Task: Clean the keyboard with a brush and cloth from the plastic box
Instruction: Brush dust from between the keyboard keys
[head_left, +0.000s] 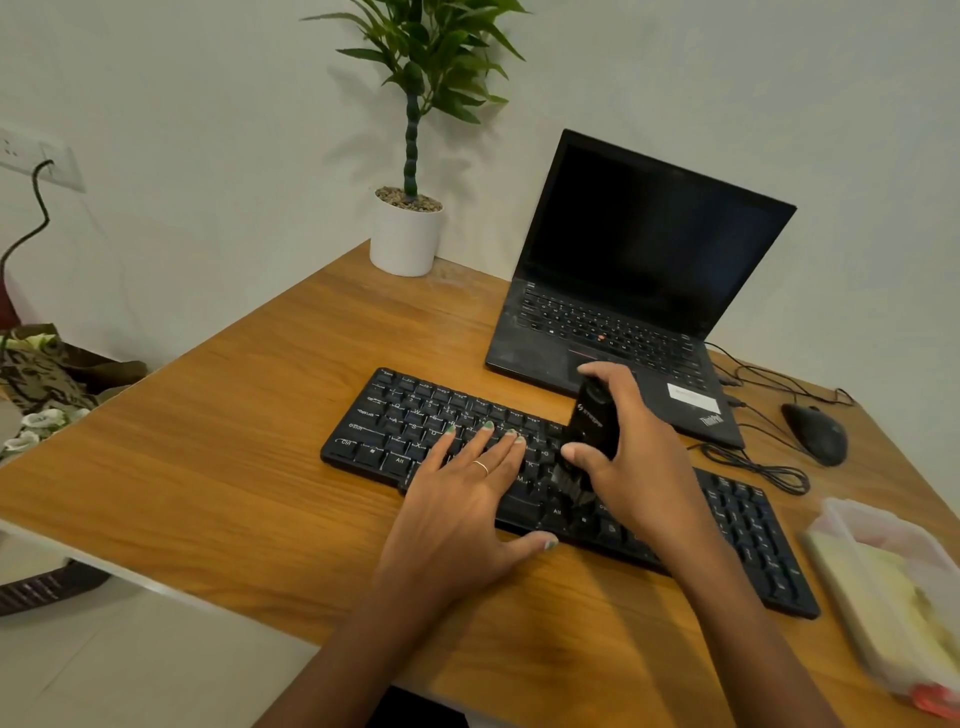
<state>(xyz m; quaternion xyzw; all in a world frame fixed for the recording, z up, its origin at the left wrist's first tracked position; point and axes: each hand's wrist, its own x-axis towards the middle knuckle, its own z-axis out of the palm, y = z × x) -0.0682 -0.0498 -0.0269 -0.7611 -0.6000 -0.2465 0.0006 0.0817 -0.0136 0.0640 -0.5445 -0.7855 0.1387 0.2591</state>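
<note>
The left hand (457, 499) lies flat, fingers spread, steadying the keyboard (415, 431); the right hand (618, 447) grips the brush (592, 431), which should sweep lightly along key rows.

Quick count of what's on the desk (249, 415): one black keyboard (426, 415), one open laptop (623, 291), one mouse (815, 434), one potted plant (408, 234), and one clear plastic box (893, 597) with a yellowish cloth (883, 592) inside. One black brush (592, 421). Two hands total, left hand (457, 514) and right hand (639, 457). One ring (481, 467).
</note>
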